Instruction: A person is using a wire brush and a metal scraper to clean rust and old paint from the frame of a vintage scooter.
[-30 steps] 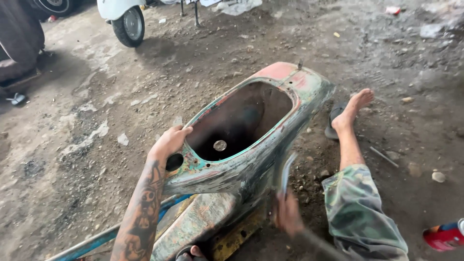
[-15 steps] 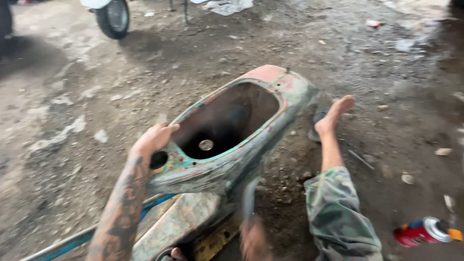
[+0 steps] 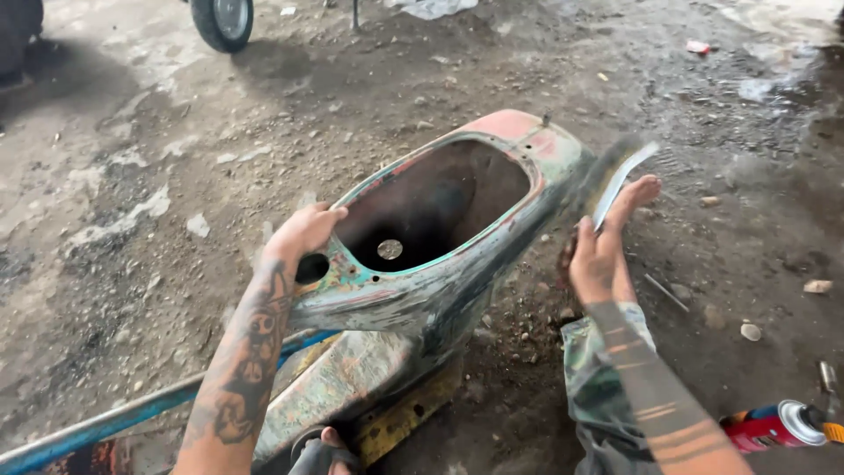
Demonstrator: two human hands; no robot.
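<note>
The old scooter body (image 3: pixel 440 255), paint worn to rust, green and pink, lies tilted on the dirt floor (image 3: pixel 158 158) just as it did a moment back. What has changed is the right hand (image 3: pixel 598 259): half a second ago it was low beside the shell, now it is raised at the shell's right flank, its grip closed on a thin blurred strip (image 3: pixel 620 180), maybe sandpaper. The left hand (image 3: pixel 303 233) stays curled over the front rim. A blue bar (image 3: pixel 105 422) runs beneath. 1 wheel (image 3: pixel 224 19) stands far back; 1 red spray can (image 3: pixel 774 427) lies at lower right.
</note>
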